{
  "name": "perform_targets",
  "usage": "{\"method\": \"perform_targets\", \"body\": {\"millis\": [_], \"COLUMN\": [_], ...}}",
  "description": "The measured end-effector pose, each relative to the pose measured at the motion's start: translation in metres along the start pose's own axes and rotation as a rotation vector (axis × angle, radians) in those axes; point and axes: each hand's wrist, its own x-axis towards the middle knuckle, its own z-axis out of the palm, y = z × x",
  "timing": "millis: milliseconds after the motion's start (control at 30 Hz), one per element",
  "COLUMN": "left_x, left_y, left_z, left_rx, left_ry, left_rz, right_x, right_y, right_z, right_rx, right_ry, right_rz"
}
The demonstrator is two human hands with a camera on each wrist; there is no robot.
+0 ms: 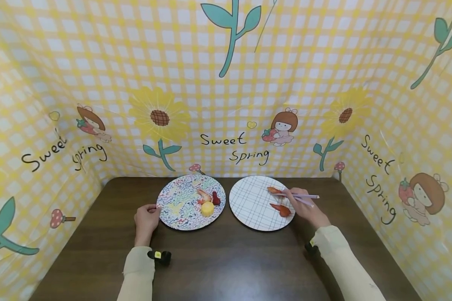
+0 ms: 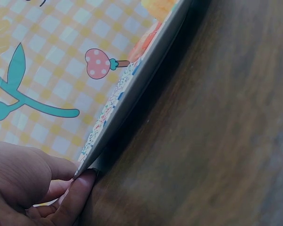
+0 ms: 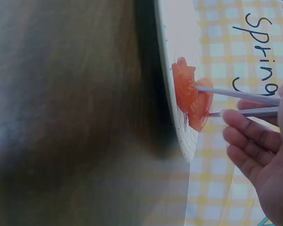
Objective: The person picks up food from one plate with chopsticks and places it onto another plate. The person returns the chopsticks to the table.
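My left hand (image 1: 147, 220) pinches the left rim of a round plate with a multicoloured squiggle pattern (image 1: 181, 209); the left wrist view shows thumb and fingers at its edge. On that plate lie a toy shrimp (image 1: 202, 195), a dark red piece (image 1: 216, 199) and a yellow round piece (image 1: 207, 209). My right hand (image 1: 309, 212) holds a pair of pale purple chopsticks (image 1: 303, 196). Their tips are at an orange-brown food piece (image 1: 273, 190) on a white grid-patterned plate (image 1: 252, 205). Nearer me on this plate lies a reddish-brown drumstick-like piece (image 1: 283, 210).
Both plates stand side by side near the back of a dark brown wooden table (image 1: 226, 259). Yellow checked cloth (image 1: 226, 96) hangs behind the table and along both sides. Black wrist cameras (image 1: 162, 257) are strapped to both wrists.
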Motion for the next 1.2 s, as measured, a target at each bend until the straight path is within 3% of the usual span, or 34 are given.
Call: {"method": "perform_targets", "body": {"millis": [33, 67, 100, 167, 333, 600, 733, 1000, 1133, 1200], "left_x": [0.000, 0.000, -0.001, -0.002, -0.003, -0.001, -0.002, -0.005, -0.004, -0.003], "left_y": [0.000, 0.000, 0.001, 0.001, 0.003, 0.002, 0.000, 0.000, 0.001, 0.001], "left_z": [0.000, 0.000, 0.000, 0.000, 0.000, -0.002, -0.002, -0.003, -0.003, -0.003], "left_rx": [0.000, -0.002, -0.002, -0.004, -0.010, -0.008, -0.011, -0.006, -0.006, -0.008], "left_ry": [0.001, -0.001, -0.005, -0.013, -0.014, 0.000, -0.010, -0.014, -0.016, -0.013], "left_rz": [-0.003, -0.007, -0.011, -0.015, -0.002, 0.005, -0.001, -0.007, -0.007, -0.002], "right_x": [0.002, 0.005, 0.008, 0.013, 0.021, 0.019, 0.019, 0.022, 0.024, 0.026], "right_y": [0.000, 0.001, 0.001, 0.001, -0.002, -0.002, -0.001, -0.009, -0.015, -0.016], "right_z": [0.000, 0.001, 0.002, 0.002, 0.002, 0.005, 0.008, 0.005, 0.002, 0.001], "right_rx": [0.080, 0.339, 0.481, 0.477, 0.307, 0.365, 0.347, 0.377, 0.294, 0.254], "right_ry": [-0.027, 0.001, 0.038, 0.017, 0.006, -0.024, 0.011, 0.041, 0.064, 0.068], "right_rz": [0.021, 0.073, 0.119, 0.160, 0.131, 0.233, 0.244, 0.165, 0.033, 0.016]}}
